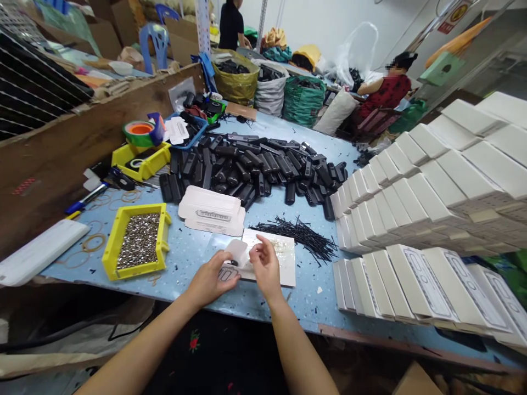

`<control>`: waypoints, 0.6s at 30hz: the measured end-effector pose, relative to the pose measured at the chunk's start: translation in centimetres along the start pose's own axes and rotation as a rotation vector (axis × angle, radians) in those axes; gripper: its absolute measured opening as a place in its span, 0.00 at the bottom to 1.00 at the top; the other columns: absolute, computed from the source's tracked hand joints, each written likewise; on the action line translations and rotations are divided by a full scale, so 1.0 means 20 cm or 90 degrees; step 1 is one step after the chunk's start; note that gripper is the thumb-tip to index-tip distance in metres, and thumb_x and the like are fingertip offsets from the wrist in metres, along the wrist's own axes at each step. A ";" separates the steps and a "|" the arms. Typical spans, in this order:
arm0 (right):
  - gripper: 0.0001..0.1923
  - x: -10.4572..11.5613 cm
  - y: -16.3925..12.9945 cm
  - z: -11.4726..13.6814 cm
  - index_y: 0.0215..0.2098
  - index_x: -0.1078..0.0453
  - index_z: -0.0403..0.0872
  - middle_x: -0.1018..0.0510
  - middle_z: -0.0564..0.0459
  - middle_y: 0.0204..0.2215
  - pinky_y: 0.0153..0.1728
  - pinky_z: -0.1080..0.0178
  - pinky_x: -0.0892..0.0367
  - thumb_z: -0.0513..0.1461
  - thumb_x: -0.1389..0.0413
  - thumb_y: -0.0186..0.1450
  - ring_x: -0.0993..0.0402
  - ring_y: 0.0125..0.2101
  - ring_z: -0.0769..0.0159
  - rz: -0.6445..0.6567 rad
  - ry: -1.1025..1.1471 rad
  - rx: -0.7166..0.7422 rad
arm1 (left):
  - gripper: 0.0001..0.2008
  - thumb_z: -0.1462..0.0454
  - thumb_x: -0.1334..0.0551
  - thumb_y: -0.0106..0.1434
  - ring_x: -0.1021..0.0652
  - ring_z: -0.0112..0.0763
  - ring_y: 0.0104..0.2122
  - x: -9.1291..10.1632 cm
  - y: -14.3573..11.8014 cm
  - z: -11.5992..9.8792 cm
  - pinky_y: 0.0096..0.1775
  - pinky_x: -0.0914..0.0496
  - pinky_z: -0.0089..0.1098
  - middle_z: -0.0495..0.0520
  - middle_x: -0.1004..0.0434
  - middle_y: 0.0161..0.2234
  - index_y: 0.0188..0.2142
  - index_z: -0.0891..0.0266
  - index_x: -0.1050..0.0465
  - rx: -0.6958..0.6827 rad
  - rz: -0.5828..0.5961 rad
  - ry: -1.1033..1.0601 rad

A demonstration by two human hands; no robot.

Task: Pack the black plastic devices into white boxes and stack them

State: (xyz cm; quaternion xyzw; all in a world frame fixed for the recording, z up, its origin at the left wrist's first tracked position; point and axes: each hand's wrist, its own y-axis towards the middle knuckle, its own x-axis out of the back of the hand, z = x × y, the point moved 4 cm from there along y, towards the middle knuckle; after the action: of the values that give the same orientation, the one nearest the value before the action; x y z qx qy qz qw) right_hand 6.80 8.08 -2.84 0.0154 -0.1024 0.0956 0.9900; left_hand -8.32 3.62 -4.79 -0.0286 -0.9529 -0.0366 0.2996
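Observation:
A small white box (236, 250) with a raised end flap and a printed side lies in the grip of my left hand (212, 278), thumb and fingers on either side of it. Something dark shows at its open end. My right hand (265, 266) is at the box's right end, its thumb and fingertips drawn together; what they pinch, if anything, is too small to tell. Under both hands is a white board (286, 263) with small bits on it. Beyond lies a flattened printed carton (212, 211), and a heap of thin black rods (300, 236) sits to the right.
A yellow bin (138, 241) of small metal parts stands at left. Black plastic housings (255, 164) are piled across the back. Stacked white boxes (411, 203) wall off the right side. Filled sacks (234, 77) stand past the table, with two people farther off.

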 end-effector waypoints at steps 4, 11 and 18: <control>0.33 -0.08 0.00 -0.06 0.51 0.29 0.44 0.25 0.47 0.45 0.48 0.66 0.29 0.60 0.49 0.61 0.26 0.44 0.69 0.141 0.166 -0.003 | 0.45 0.58 0.34 0.53 0.20 0.43 0.35 -0.03 0.03 -0.03 0.37 0.29 0.36 0.59 0.23 0.42 0.65 0.61 0.56 0.074 0.069 -0.049; 0.31 -0.02 0.03 -0.08 0.59 0.36 0.46 0.30 0.46 0.53 0.52 0.66 0.30 0.56 0.51 0.65 0.27 0.49 0.71 0.146 0.186 0.017 | 0.47 0.57 0.35 0.55 0.20 0.43 0.39 -0.02 0.03 -0.03 0.41 0.30 0.39 0.60 0.24 0.46 0.66 0.59 0.63 0.068 0.037 -0.075; 0.26 -0.06 0.00 -0.13 0.51 0.30 0.44 0.26 0.48 0.47 0.47 0.70 0.29 0.52 0.44 0.60 0.26 0.44 0.74 0.127 0.207 -0.039 | 0.27 0.56 0.36 0.57 0.22 0.42 0.42 -0.05 0.01 0.00 0.43 0.29 0.39 0.59 0.26 0.46 0.53 0.58 0.43 -0.015 0.052 -0.025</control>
State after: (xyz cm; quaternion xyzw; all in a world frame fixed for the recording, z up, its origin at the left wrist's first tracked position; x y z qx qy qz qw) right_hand 6.10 8.05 -5.58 -0.0407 0.0546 0.1917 0.9791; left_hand -7.39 3.75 -5.35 -0.0715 -0.9563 -0.0352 0.2815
